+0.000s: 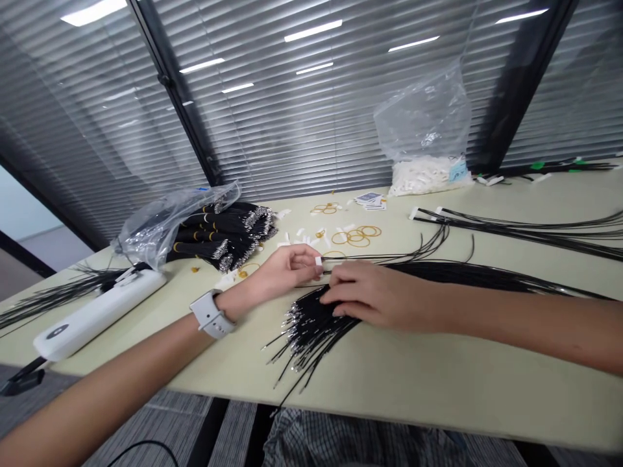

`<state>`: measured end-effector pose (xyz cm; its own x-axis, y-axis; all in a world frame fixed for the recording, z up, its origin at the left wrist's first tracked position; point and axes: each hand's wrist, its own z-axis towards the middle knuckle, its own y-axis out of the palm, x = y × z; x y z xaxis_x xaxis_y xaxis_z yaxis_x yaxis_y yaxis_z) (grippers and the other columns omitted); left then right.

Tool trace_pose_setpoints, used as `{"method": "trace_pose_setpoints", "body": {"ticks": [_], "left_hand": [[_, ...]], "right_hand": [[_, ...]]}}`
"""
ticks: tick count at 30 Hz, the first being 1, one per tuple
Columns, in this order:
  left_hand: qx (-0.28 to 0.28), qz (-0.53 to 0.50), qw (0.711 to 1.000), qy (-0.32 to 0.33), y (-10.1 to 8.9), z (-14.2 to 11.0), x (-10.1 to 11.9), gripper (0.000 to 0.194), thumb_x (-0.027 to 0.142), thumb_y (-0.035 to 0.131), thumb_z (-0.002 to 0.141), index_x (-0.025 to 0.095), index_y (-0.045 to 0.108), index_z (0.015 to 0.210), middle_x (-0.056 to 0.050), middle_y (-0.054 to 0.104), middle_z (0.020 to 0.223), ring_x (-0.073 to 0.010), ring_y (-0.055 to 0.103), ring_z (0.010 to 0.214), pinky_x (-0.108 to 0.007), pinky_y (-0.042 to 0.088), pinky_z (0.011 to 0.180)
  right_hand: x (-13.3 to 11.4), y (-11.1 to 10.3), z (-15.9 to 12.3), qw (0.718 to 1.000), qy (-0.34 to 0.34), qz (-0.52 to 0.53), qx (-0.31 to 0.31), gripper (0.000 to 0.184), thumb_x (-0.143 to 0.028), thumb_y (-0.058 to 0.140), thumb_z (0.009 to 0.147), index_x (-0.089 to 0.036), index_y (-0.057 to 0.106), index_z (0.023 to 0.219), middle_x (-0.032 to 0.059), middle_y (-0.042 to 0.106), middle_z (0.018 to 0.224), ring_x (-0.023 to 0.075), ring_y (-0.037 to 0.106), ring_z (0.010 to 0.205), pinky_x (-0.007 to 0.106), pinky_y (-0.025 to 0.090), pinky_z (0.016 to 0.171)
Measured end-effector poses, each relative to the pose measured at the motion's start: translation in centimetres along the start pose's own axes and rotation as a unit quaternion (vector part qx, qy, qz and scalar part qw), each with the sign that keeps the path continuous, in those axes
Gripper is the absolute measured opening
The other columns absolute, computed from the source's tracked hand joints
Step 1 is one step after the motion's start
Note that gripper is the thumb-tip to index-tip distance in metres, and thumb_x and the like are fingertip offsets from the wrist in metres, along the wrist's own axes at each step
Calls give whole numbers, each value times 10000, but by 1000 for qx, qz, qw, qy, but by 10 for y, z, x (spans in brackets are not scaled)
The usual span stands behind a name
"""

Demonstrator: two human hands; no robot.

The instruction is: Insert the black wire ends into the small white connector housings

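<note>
My left hand (pixel 294 267), a pale watch on its wrist, pinches a small white connector housing (pixel 318 261) between thumb and fingers. Thin black wires run from that housing to the right. Just beside it my right hand (pixel 367 295) lies over a thick bundle of black wires (pixel 311 318), fingers curled and closed at its top. Which strand the fingertips grip is too small to make out. Silvery metal terminals (pixel 294 324) tip the wire ends, which fan out toward the table's front edge. The far part of the bundle passes behind my right forearm.
Rubber bands (pixel 357 237) and white bits lie behind my hands. At the back stands a plastic bag of white connectors (pixel 428 175). Bagged black wire bundles (pixel 219 233) and a white power strip (pixel 102 314) are left; wires with white connectors (pixel 511 230) lie right.
</note>
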<state>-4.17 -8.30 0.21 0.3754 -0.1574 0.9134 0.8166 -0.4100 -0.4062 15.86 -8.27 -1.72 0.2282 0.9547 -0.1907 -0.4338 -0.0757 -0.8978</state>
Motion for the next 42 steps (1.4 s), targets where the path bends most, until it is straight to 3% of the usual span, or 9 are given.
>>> {"method": "trace_pose_setpoints", "body": {"ticks": [3,9,13,18,25,32,42], "left_hand": [[-24,38,999,24,-3,-4,-1,217,237,594,779,98,520,929,-43,595,795,-93,560,723,-247,438,707],[-1,51,996,70,-9,-8,-8,222,263,597,780,104,521,915,-31,582,771,-103,561,736,-253,437,718],[-4,18,997,81,-8,-11,-12,213,234,607,768,103,510,904,-39,593,782,-95,558,706,-231,429,672],[-33,6,995,89,-4,-12,-15,198,238,608,769,114,509,887,-42,588,800,-106,563,738,-227,429,666],[-50,0,995,84,-5,-10,-14,200,210,619,759,104,504,883,-51,592,822,-105,565,754,-243,442,707],[-56,3,996,75,-6,-11,-10,174,215,586,791,112,496,898,-57,599,823,-99,560,740,-238,439,692],[-67,31,996,55,-8,-14,-6,181,231,579,808,105,496,909,-58,588,834,-82,531,723,-194,396,631]], "right_hand": [[-8,9,-2,1000,25,7,14,249,-227,378,907,-147,614,910,78,497,893,144,453,813,305,383,776],[-11,18,-4,996,36,-71,27,144,-96,380,859,-132,514,822,76,479,895,157,428,812,333,364,774],[-10,15,-6,990,101,-34,93,131,-95,361,873,-126,473,813,51,501,814,125,447,733,275,374,691],[-5,12,-10,975,144,8,169,93,-154,458,861,-153,551,855,2,564,798,81,500,736,206,374,676],[-4,13,-11,967,188,6,173,137,-239,472,860,-155,524,766,-3,544,727,84,476,658,216,360,608],[0,14,-11,964,176,11,200,95,-180,476,855,-163,564,824,0,563,763,87,498,712,220,376,660],[-2,13,-11,960,186,8,210,111,-204,467,857,-153,530,782,0,530,746,81,460,675,213,353,612]]}}
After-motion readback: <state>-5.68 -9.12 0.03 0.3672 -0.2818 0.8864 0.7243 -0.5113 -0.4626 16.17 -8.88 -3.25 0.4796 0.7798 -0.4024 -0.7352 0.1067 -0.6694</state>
